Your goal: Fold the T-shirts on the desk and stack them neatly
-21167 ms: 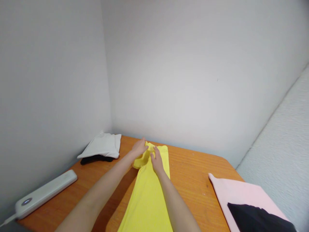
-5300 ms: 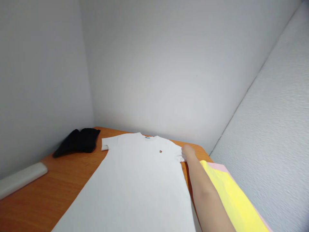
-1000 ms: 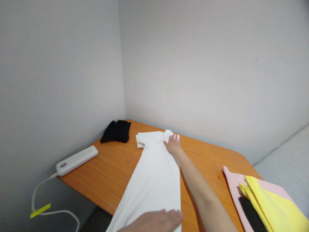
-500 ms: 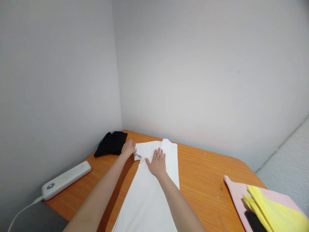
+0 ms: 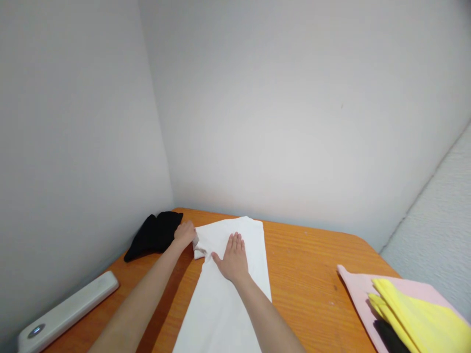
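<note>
From my end I saw a wooden worktop (image 5: 305, 274) with rounded far corners, pushed up near plain pale walls (image 5: 272, 113); a dark seam ran down beside a rougher surface on the right. The white shirt (image 5: 217, 314) lay lengthwise across the middle, narrowed, its far end near the back edge. My right hand (image 5: 233, 260) lay flat on it, fingers extended; my left hand (image 5: 185, 233) had its fingers closed on the sleeve, their tips hidden. Black cloth (image 5: 154, 236) sat just beyond that wrist. The frame cut off the shirt's near end, the white bar (image 5: 69, 311) and the pink cloth (image 5: 355, 284); yellow cloth (image 5: 423, 309) covered most of another black piece (image 5: 388, 335).
</note>
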`<state>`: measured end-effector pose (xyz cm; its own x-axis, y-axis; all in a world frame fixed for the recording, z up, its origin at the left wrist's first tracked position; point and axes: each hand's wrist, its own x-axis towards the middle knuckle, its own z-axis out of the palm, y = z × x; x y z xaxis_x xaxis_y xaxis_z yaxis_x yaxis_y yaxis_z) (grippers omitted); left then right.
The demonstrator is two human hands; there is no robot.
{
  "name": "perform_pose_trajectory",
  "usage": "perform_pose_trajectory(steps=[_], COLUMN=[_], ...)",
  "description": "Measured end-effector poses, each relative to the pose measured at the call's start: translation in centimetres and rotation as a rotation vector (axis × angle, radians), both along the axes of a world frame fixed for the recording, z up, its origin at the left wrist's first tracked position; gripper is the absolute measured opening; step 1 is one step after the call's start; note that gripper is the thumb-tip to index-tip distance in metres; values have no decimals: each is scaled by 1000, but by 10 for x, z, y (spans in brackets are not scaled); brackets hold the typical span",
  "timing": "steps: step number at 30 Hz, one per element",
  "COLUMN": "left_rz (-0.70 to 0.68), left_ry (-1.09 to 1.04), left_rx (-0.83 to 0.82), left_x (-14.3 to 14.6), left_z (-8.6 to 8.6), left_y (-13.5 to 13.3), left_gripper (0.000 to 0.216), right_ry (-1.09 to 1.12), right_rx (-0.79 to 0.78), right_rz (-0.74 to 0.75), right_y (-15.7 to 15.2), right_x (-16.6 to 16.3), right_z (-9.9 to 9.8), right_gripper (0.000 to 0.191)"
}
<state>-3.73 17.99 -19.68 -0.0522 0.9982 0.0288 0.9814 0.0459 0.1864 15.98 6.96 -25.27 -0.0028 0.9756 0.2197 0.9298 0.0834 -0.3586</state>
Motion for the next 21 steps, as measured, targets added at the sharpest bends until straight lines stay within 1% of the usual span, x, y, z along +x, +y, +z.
perform_pose_trajectory(steps=[6,11,13,16,19,21], left_rz=[-82,-121,-125,-152,-235,-350], left_ry=[-13,-36,-50,-78,-125,-171], left_rx=[-106,-113,-95,-41,33,62], left_x=[-1,0,1,12,42,70], left_z=[-5,3,11,29,52,62], left_y=[4,14,16,16,8,-3], left_gripper=[36,34,34,34,34,34], right_ry=[-14,-34,-40,-44,-45,-45], right_rx=[-33,-62,-66,-82,-105,-122], right_rz=[12,10,6,3,5,30], right_y=[-3,-5,-6,-7,-7,-9], right_x=[0,0,0,-1,-1,1], right_z=[7,10,11,13,20,27], right_gripper=[102,108,108,108,109,106])
